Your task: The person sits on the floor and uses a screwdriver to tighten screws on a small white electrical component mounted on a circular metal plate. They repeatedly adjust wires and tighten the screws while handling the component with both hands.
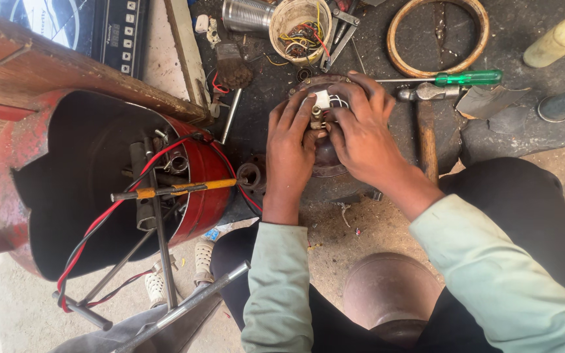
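Observation:
A round dark motor body [325, 160] lies on the ground in front of me, with a short metal shaft [316, 117] and white wiring [325, 99] at its middle. My left hand [290, 140] grips the motor body's left side, fingertips beside the shaft. My right hand [361, 127] covers its right side and top, fingers curled over the white wiring. Much of the motor body is hidden under both hands.
A cut-open red metal drum [197, 170] with rods, tools and red and black wires stands at left. A hammer [426, 131], green-handled screwdriver [469, 78], wooden ring [438, 36], cup of wires [302, 26], tin can [246, 14] and yellow squeeze bottle [560, 40] lie beyond. A rounded metal cover [390, 291] sits between my legs.

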